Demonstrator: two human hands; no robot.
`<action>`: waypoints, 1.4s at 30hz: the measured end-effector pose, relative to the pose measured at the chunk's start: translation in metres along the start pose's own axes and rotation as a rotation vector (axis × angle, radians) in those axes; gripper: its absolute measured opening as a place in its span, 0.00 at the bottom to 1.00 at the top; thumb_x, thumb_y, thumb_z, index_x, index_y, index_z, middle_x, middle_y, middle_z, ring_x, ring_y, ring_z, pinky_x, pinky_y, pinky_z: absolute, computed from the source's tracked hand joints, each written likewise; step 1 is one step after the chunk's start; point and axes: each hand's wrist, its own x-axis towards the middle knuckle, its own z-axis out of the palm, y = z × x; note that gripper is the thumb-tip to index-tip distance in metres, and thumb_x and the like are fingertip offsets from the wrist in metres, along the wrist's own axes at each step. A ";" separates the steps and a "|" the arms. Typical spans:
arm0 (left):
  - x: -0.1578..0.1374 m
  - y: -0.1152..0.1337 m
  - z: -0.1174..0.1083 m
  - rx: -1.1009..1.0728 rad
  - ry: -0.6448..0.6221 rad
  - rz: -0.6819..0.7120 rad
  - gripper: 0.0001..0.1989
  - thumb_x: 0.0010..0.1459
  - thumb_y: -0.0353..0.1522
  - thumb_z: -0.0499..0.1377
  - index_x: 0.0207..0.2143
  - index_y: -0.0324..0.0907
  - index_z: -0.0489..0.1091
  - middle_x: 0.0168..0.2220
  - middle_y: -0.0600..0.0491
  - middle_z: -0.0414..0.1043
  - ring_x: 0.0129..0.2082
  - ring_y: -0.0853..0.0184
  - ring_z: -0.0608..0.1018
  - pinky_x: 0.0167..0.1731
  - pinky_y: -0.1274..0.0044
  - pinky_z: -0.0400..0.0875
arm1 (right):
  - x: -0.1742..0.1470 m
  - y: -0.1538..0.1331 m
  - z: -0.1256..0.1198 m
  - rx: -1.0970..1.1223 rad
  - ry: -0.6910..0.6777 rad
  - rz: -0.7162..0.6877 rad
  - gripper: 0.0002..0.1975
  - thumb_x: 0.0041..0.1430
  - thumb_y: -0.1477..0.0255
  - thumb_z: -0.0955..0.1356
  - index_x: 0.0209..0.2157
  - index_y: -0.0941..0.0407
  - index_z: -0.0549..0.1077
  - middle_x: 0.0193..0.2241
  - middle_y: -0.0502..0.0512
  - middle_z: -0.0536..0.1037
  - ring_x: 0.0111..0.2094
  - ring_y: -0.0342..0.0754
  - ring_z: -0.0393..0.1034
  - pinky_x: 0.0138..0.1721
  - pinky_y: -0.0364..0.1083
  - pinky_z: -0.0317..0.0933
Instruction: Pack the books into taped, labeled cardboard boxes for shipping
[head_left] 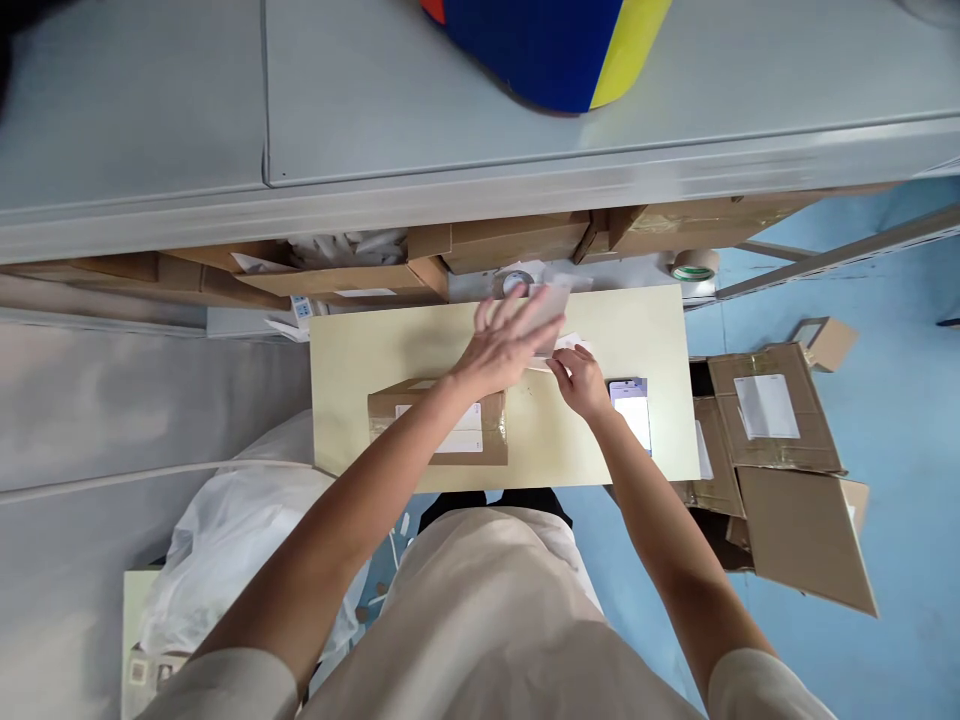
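My left hand [501,352] is over the middle of the cream table [345,350], with several fingers raised and its thumb across a pale, flat, see-through-looking packet [553,308]. The packet's exact kind is hard to make out. Close by on the right, my right hand [581,385] is closed in a pinch at the packet's lower edge. White paper [571,341] shows just behind these fingers. Under my left forearm lies a taped cardboard box [491,440] with a white label, partly hidden by the arm. A phone [631,412] with a lit screen lies right of my right hand.
A grey shelf [187,120] spans the space above the table, with open cardboard boxes [352,280] beneath it. A tape roll [695,265] is at the back right. Opened cartons [795,520] stand on the right floor; a white plastic bag [232,540] fills the left.
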 end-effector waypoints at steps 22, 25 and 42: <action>0.029 0.000 0.002 -0.198 -0.374 0.138 0.09 0.52 0.26 0.59 0.21 0.46 0.70 0.22 0.55 0.69 0.43 0.60 0.70 0.59 0.56 0.41 | -0.003 0.002 -0.005 -0.062 -0.068 -0.113 0.12 0.65 0.67 0.59 0.37 0.52 0.73 0.33 0.54 0.79 0.38 0.50 0.72 0.56 0.58 0.53; 0.028 0.000 0.003 -0.240 -0.329 0.119 0.11 0.51 0.26 0.60 0.18 0.45 0.68 0.21 0.55 0.68 0.42 0.61 0.70 0.59 0.58 0.39 | -0.002 0.002 -0.003 -0.047 -0.054 -0.112 0.13 0.65 0.64 0.59 0.33 0.52 0.72 0.30 0.53 0.78 0.34 0.49 0.72 0.55 0.56 0.56; 0.039 -0.024 -0.008 -0.277 -0.307 0.046 0.09 0.52 0.27 0.59 0.20 0.45 0.69 0.18 0.58 0.66 0.29 0.66 0.72 0.55 0.60 0.45 | -0.016 0.014 0.019 -0.044 0.094 -0.097 0.09 0.63 0.66 0.62 0.30 0.51 0.71 0.28 0.53 0.78 0.33 0.51 0.69 0.44 0.54 0.61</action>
